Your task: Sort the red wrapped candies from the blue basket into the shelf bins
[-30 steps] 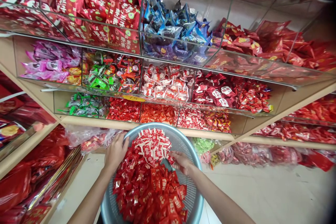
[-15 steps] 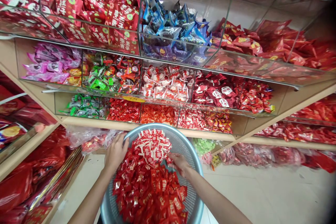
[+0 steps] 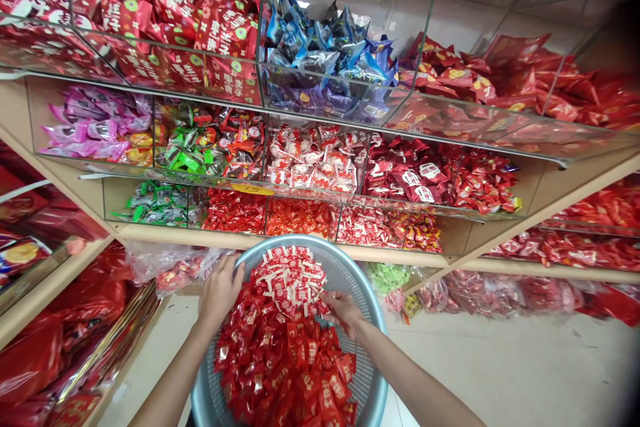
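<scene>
A round blue-grey basket (image 3: pixel 379 340) holds a large pile of red wrapped candies (image 3: pixel 280 373) and, at its far end, a heap of white-and-red wrapped candies (image 3: pixel 290 277). Over the basket's upper left rim lies my left hand (image 3: pixel 220 290), its fingers wrapped round the edge. Inside the basket, my right hand (image 3: pixel 343 310) has its fingertips pressed together at the right edge of the white-and-red heap. What those fingertips hold, if anything, is too small to make out.
Shelves with clear dividers stand ahead, bearing red bags (image 3: pixel 225 27), blue packets (image 3: pixel 320 47), purple packets (image 3: pixel 95 120) and green packets (image 3: pixel 160 200). Red plastic bags (image 3: pixel 90 287) lie at the lower left. Pale floor tiles (image 3: pixel 480 360) show at the right.
The shelves appear slightly shifted to the left. Near the white-and-red candies, my right hand has moved very little; my left hand stays at the rim.
</scene>
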The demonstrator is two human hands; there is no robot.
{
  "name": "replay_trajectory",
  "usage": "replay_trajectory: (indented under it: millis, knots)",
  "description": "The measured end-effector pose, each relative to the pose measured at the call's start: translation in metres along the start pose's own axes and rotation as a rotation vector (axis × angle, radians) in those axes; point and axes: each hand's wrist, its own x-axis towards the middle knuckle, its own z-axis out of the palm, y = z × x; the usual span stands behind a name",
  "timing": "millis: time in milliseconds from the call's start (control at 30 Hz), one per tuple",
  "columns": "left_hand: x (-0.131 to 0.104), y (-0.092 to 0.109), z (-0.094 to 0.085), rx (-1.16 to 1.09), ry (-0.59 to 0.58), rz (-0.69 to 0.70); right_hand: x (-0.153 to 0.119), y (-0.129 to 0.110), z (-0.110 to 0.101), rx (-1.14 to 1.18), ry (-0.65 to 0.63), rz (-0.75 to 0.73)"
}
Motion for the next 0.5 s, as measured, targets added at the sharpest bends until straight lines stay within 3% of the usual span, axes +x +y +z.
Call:
replay_trajectory:
  millis: [500]
  knots:
    - [-0.0006, -0.0020, 0.0010, -0.011, 0.017, 0.015, 0.0058, 0.0046, 0.0042, 0.102, 0.015, -0.072]
